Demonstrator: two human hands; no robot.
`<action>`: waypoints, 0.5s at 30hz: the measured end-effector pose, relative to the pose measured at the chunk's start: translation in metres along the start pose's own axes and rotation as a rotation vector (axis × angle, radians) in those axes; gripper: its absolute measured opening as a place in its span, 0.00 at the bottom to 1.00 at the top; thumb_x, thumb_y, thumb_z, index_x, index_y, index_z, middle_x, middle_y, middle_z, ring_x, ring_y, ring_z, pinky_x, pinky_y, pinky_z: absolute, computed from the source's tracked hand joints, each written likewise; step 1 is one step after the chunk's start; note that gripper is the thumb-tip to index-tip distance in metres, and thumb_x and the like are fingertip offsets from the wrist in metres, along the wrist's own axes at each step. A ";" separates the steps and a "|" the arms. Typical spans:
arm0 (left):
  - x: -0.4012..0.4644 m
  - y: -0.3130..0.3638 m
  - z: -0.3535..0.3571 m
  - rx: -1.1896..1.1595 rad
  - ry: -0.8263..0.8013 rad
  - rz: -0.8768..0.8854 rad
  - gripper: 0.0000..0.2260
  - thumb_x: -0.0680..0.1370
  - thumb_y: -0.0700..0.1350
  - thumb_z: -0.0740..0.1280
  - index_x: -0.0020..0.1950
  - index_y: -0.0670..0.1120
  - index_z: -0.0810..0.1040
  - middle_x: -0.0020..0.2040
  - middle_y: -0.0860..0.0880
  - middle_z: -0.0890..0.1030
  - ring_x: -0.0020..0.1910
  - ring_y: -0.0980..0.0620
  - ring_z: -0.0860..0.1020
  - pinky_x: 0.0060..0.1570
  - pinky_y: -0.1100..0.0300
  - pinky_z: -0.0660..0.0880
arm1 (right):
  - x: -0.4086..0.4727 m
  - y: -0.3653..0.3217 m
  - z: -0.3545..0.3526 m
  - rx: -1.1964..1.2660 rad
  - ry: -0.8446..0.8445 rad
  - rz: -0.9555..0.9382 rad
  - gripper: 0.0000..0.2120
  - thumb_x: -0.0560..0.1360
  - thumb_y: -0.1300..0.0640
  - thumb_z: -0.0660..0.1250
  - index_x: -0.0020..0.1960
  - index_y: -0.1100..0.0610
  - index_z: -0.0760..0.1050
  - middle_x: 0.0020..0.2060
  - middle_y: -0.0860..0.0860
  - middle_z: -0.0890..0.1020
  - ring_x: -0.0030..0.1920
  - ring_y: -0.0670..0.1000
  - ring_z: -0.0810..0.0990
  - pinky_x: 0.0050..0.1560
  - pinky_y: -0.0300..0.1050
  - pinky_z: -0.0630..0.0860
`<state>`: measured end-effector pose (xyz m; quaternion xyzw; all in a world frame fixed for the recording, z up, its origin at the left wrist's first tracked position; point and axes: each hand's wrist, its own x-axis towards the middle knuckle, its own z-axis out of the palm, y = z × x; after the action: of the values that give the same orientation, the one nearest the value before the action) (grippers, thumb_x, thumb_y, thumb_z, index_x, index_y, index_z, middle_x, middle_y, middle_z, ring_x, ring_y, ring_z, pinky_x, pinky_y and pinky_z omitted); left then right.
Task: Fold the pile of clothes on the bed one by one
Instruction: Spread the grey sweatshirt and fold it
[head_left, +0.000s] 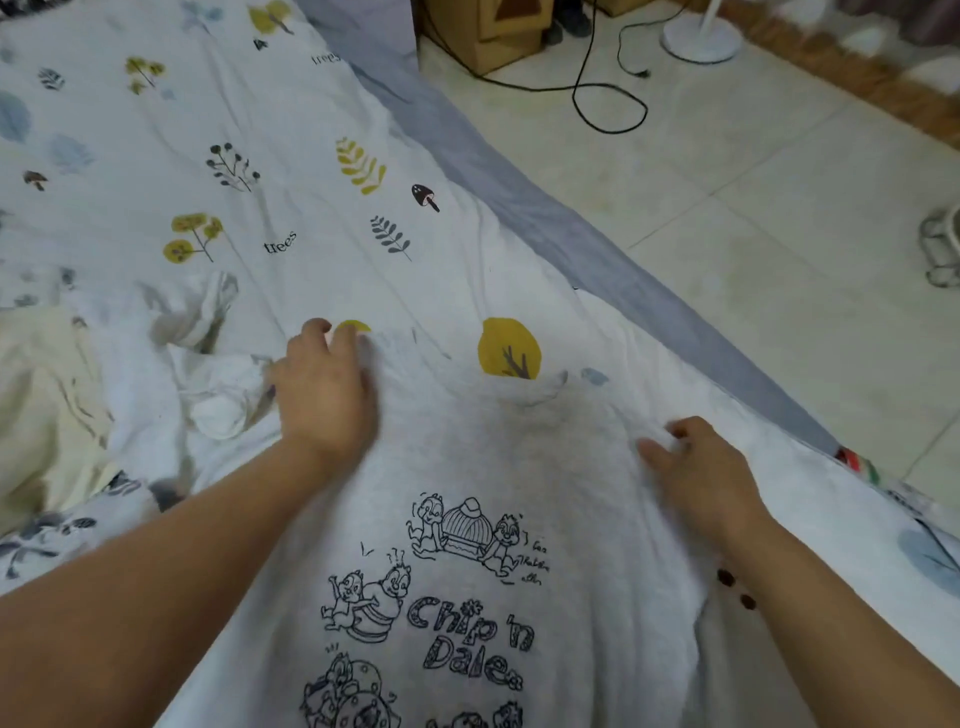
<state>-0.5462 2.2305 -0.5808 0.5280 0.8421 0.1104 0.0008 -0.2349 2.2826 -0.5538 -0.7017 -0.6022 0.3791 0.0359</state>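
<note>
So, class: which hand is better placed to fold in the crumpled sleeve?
The left hand: it grips the shirt right beside that sleeve. The right hand holds the opposite shoulder.

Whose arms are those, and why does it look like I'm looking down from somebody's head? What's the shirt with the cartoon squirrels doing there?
No machine here, just a person. A camera worn on the head looks down, so you see their own two arms. They are folding clothes on a bed with a leafy sheet. The white T-shirt with cartoon drawings lies spread out, picture up. The left hand rests at one shoulder of it, blurry; the right hand has a grip on the other. A cream garment waits at the left.
</note>
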 end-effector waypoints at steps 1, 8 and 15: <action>-0.004 0.013 0.004 -0.022 0.023 0.099 0.15 0.71 0.39 0.66 0.57 0.38 0.75 0.54 0.33 0.74 0.46 0.34 0.75 0.43 0.45 0.73 | 0.001 0.002 -0.005 0.056 -0.042 0.027 0.20 0.76 0.48 0.64 0.64 0.56 0.69 0.51 0.50 0.74 0.48 0.51 0.74 0.47 0.42 0.68; -0.025 0.135 0.010 -0.208 -0.534 0.434 0.25 0.80 0.46 0.57 0.76 0.53 0.54 0.61 0.42 0.75 0.57 0.41 0.75 0.54 0.53 0.70 | -0.007 0.019 -0.037 0.281 -0.447 0.108 0.11 0.71 0.58 0.71 0.53 0.60 0.80 0.43 0.53 0.85 0.44 0.52 0.84 0.39 0.39 0.77; -0.028 0.180 0.018 -0.195 -0.474 0.436 0.09 0.78 0.46 0.61 0.56 0.46 0.74 0.52 0.41 0.79 0.52 0.40 0.76 0.44 0.56 0.68 | -0.031 0.036 -0.052 0.556 -0.436 -0.026 0.05 0.72 0.68 0.67 0.45 0.63 0.81 0.39 0.57 0.85 0.40 0.56 0.84 0.42 0.44 0.79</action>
<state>-0.3720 2.2846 -0.5684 0.7040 0.6712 0.0622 0.2236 -0.1755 2.2665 -0.5197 -0.5599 -0.4785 0.6689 0.1011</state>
